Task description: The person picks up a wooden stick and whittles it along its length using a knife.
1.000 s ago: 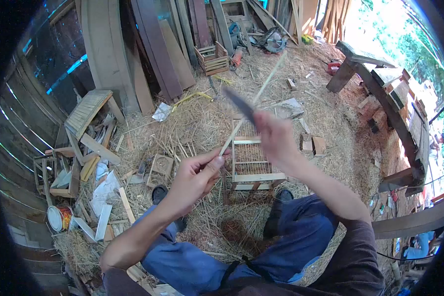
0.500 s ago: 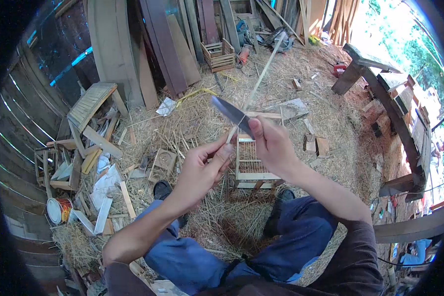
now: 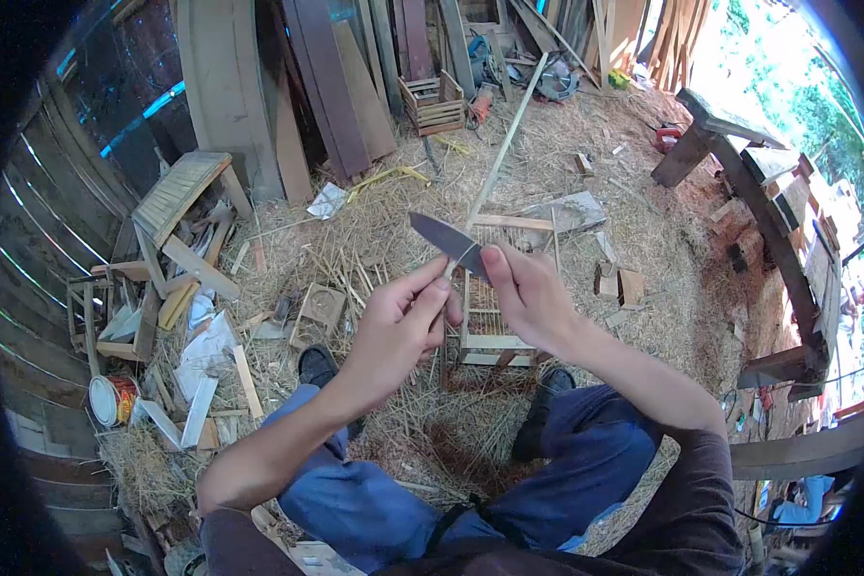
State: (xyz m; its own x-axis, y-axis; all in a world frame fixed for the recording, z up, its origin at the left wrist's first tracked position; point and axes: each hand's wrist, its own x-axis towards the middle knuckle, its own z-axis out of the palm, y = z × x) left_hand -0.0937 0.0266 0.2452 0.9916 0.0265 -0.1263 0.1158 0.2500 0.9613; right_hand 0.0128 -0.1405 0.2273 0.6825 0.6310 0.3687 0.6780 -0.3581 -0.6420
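Observation:
My left hand [image 3: 403, 322] is closed around the near end of a long, thin wooden strip [image 3: 505, 146], pinched between thumb and fingers. The strip slants away from me, up and to the right. In my right hand [image 3: 536, 300] is a knife [image 3: 444, 238], its broad dark blade lying across the strip just beyond my left fingertips. The right thumb presses on the blade near the handle, which the fingers hide. Below the hands, a slatted wooden frame [image 3: 499, 342] rests on the ground between my feet.
Straw and shavings cover the ground. At left are a slatted wooden stool [image 3: 182, 187], offcuts and a tin can [image 3: 112, 400]. Tall planks [image 3: 322, 86] lean at the back beside a small wooden crate [image 3: 432, 104]. A heavy wooden bench [image 3: 768, 206] stands at right.
The knife and my right hand have come down slightly along the strip, closer to my left hand. My left hand keeps its hold on the strip.

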